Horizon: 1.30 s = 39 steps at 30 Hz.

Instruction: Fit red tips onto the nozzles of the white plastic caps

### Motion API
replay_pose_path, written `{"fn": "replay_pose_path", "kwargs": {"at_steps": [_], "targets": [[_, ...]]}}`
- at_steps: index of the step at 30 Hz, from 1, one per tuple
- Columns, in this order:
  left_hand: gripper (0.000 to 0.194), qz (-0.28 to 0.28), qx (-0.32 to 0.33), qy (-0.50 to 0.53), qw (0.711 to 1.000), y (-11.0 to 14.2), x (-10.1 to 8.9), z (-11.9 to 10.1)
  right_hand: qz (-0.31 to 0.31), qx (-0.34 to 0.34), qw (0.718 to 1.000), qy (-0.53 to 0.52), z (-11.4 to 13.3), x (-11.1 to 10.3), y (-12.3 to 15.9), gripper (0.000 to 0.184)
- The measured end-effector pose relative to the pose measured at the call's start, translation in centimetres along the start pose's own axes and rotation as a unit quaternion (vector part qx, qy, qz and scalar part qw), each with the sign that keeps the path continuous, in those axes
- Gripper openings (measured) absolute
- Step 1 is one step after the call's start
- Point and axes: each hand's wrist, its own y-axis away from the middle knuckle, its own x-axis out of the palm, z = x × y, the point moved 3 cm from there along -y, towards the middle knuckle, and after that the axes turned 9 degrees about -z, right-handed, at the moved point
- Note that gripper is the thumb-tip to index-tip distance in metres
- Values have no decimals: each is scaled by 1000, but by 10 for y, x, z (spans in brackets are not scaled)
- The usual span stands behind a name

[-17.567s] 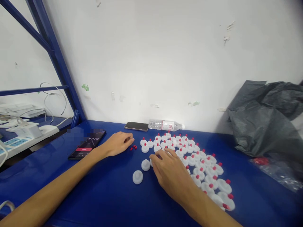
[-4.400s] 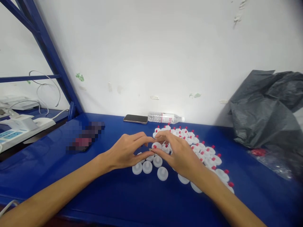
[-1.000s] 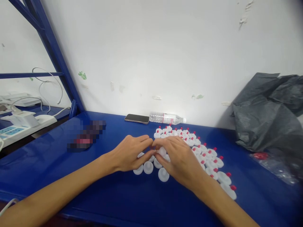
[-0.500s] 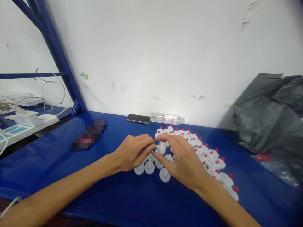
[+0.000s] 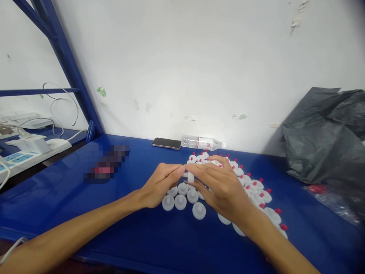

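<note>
Between my two hands is a white plastic nozzle cap (image 5: pixel 191 177), turned on its side and raised over the table. My left hand (image 5: pixel 159 185) is closed, thumb and fingers pinched at the cap's narrow spout end. My right hand (image 5: pixel 221 182) has its fingers and thumb around the cap's round base. Below them, several plain white nozzle caps (image 5: pixel 180 202) stand on the blue tabletop, spouts up. To the right, partly hidden by my right hand and forearm, spread many white caps with red tips (image 5: pixel 272 215).
A clear plastic bottle (image 5: pixel 202 143) lies by the wall beside a dark phone (image 5: pixel 166 143). A black plastic bag (image 5: pixel 322 133) sits at right, near a clear bag with something red (image 5: pixel 317 190). A pixelated dark object (image 5: pixel 107 165) and a power strip (image 5: pixel 25 160) are at left.
My right hand has rolled over the cap, its fingers now stretched across the top toward my left fingertips. The cap has turned slightly and shifted left.
</note>
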Motion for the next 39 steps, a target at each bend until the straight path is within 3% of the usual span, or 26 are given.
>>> {"fn": "replay_pose_path", "kwargs": {"at_steps": [3,7,11,13,15,19,23,28,32,39], "targets": [[50,5,-106,173,979,0,10,2,-4,-24,999,24,2,0,-2,46],[52,2,-163,244,956,0,14,0,-20,-44,998,49,5,-2,-4,44],[48,-105,-170,222,954,-9,-9,14,-77,-21,991,104,-12,-21,-1,47],[45,-144,-161,203,955,-17,-25,28,-148,35,977,151,-25,-35,0,41],[43,-187,-148,173,956,-25,-38,42,-178,96,964,171,-34,-41,-1,35],[38,-210,-121,91,966,-30,-43,56,-108,107,982,115,-32,-28,-5,30],[33,-199,-67,-29,977,-25,-38,45,-56,110,989,85,-29,-13,-1,16],[16,-183,-20,-188,965,-22,-36,32,-27,126,988,80,-37,-7,5,5],[22,-166,-19,-259,951,-26,-36,39,12,120,989,87,-36,-3,6,7],[22,-111,-48,-312,942,-25,-37,54,142,152,975,76,-39,7,10,11]]}}
